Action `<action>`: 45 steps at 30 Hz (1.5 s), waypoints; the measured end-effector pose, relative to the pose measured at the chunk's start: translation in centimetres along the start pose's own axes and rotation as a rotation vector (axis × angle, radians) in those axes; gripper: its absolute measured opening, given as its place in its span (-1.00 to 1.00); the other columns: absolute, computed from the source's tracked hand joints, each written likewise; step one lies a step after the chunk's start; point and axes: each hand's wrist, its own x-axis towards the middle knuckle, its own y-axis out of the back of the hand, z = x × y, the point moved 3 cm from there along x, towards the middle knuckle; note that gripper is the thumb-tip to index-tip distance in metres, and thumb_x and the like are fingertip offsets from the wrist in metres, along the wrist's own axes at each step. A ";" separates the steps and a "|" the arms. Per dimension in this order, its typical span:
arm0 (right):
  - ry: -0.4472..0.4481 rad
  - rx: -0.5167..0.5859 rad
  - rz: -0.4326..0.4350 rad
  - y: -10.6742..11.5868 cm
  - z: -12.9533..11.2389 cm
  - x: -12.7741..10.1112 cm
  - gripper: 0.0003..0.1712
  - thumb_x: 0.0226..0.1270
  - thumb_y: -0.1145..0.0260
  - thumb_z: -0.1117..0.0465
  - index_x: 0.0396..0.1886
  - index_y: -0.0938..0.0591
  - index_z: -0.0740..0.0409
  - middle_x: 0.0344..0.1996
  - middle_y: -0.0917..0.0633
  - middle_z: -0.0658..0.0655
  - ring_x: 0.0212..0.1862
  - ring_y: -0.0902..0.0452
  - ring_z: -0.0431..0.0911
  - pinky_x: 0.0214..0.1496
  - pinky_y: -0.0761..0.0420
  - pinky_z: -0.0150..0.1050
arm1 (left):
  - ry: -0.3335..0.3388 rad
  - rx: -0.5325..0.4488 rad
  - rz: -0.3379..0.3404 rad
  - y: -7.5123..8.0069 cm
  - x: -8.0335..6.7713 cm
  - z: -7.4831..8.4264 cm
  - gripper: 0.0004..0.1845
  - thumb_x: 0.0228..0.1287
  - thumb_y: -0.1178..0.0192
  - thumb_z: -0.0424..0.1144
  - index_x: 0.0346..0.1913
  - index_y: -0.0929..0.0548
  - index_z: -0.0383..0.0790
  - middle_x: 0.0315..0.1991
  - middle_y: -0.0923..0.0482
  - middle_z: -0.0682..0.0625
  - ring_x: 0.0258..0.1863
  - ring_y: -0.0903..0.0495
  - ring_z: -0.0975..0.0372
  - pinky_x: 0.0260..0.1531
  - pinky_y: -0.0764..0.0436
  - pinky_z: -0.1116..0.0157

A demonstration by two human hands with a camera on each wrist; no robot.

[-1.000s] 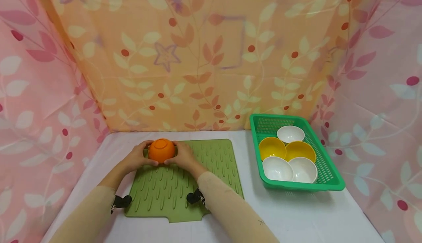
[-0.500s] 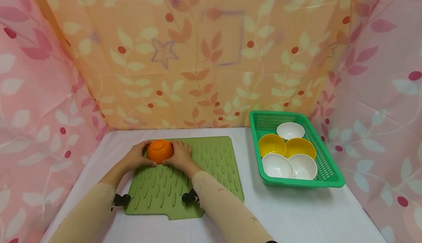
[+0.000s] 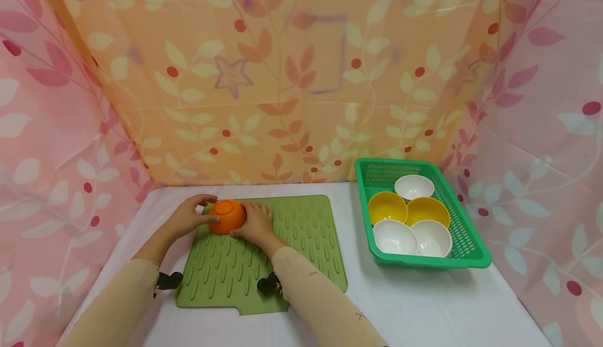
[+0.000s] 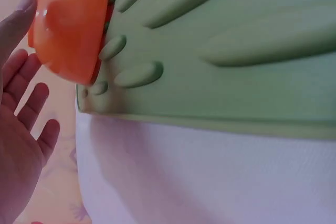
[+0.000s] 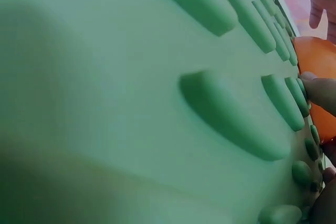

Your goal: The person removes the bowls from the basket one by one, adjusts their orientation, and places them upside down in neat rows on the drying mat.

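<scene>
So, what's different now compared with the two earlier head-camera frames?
The left hand has let up its grip on the orange bowl: its fingers have spread and moved off to the left, though whether the thumb touches is unclear. The right hand still holds the other side. The bowl stays upside down at the green mat's far left; the green basket is unchanged.

Orange bowl [image 4: 73, 27]: smooth plastic by the looks, kinda shiny
Mat [image 3: 311, 237]: matt, rubbery-looking, bumpy
Basket [image 3: 428, 261]: perforated plastic
White bowls [image 3: 394, 237]: smooth, super glossy
</scene>
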 end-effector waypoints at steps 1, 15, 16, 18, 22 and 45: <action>0.001 -0.004 0.000 0.0 0.0 0.0 0.01 0.08 -0.61 -0.21 0.51 -0.39 -0.12 0.41 -0.49 -0.05 0.48 -0.23 -0.03 0.53 -0.10 0.05 | -0.013 0.005 0.010 0.0 0.0 0.1 -0.28 0.21 -0.50 -0.03 0.34 -0.52 -0.32 0.29 -0.53 -0.27 0.26 -0.42 -0.22 0.17 -0.42 -0.28; -0.001 -0.039 -0.041 0.4 -0.3 -0.7 0.06 0.07 -0.61 -0.21 0.53 -0.36 -0.07 0.41 -0.49 -0.01 0.48 -0.24 -0.01 0.50 -0.18 0.03 | -0.053 0.010 0.030 -1.0 0.7 0.3 -0.36 0.20 -0.51 -0.11 0.30 -0.58 -0.28 0.23 -0.59 -0.21 0.19 -0.46 -0.18 0.12 -0.45 -0.26; 0.002 -0.034 -0.046 0.5 -0.3 -0.8 0.06 0.07 -0.61 -0.20 0.53 -0.36 -0.05 0.41 -0.48 0.00 0.48 -0.24 -0.01 0.50 -0.18 0.03 | -0.051 0.011 0.025 -1.0 0.7 0.4 -0.36 0.20 -0.51 -0.12 0.30 -0.58 -0.29 0.24 -0.58 -0.22 0.18 -0.46 -0.18 0.12 -0.47 -0.25; 0.007 -0.018 -0.061 0.8 -0.4 -0.8 0.07 0.06 -0.62 -0.19 0.53 -0.36 -0.02 0.42 -0.48 0.02 0.48 -0.25 0.01 0.49 -0.19 0.03 | -0.038 0.010 0.014 -1.1 0.9 0.6 -0.36 0.21 -0.50 -0.14 0.31 -0.57 -0.27 0.25 -0.56 -0.23 0.17 -0.46 -0.19 0.09 -0.50 -0.21; 0.009 0.016 -0.078 1.9 -0.3 -0.8 0.11 0.04 -0.64 -0.15 0.55 -0.34 0.02 0.42 -0.48 0.05 0.44 -0.32 0.06 0.45 -0.28 0.07 | -0.027 0.006 -0.014 -1.3 1.1 0.9 -0.36 0.23 -0.48 -0.19 0.34 -0.54 -0.30 0.29 -0.51 -0.28 0.13 -0.45 -0.18 0.03 -0.53 -0.12; 0.409 0.134 -0.189 21.8 -1.1 -11.2 -0.07 0.22 -0.56 0.03 0.55 -0.36 -0.01 0.50 -0.40 0.00 0.57 -0.15 -0.02 0.55 -0.21 0.07 | -0.060 0.106 -0.089 -0.6 1.0 2.1 -0.46 0.27 -0.44 -0.21 0.28 -0.58 -0.22 0.24 -0.46 -0.24 0.07 -0.41 -0.13 0.01 -0.43 -0.14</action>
